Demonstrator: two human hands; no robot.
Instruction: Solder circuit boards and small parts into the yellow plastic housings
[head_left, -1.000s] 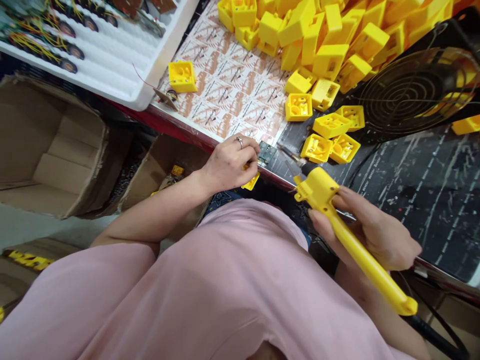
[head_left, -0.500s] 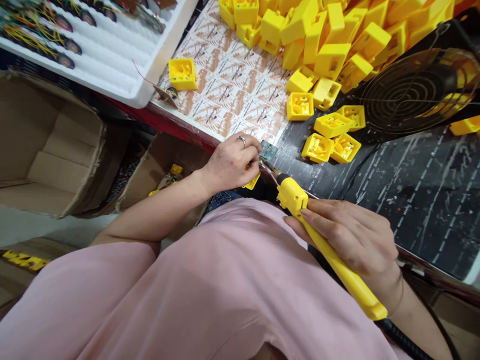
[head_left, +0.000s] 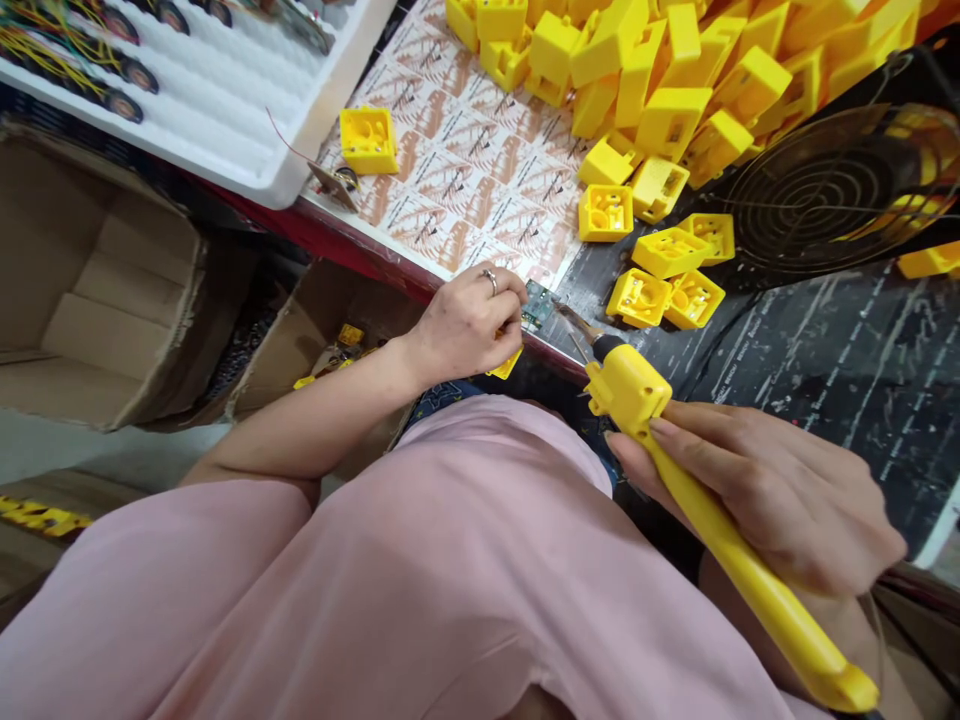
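My left hand [head_left: 469, 315], a ring on one finger, is closed at the table's front edge with its fingertips on a small green circuit board [head_left: 538, 304]. Under those fingers shows part of a yellow plastic case [head_left: 506, 363]; whether they grip it too is hidden. Wrapped in my right hand [head_left: 780, 490] is a yellow soldering iron [head_left: 720, 530] with a thin metal feed tube beside its tip. The iron's tip points left, close to the board's right edge; contact is too small to make out.
Yellow cases [head_left: 660, 90] are heaped at the back, several more lying before a black fan [head_left: 825, 190]. One case [head_left: 368, 140] and a small board with a red wire [head_left: 334, 185] sit near a white foam tray [head_left: 277, 150]. Cardboard boxes [head_left: 112, 290] stand below left.
My right hand has drawn the soldering iron right and slightly down, away from my left fingertips. More of the circuit board shows. My left hand has barely moved.
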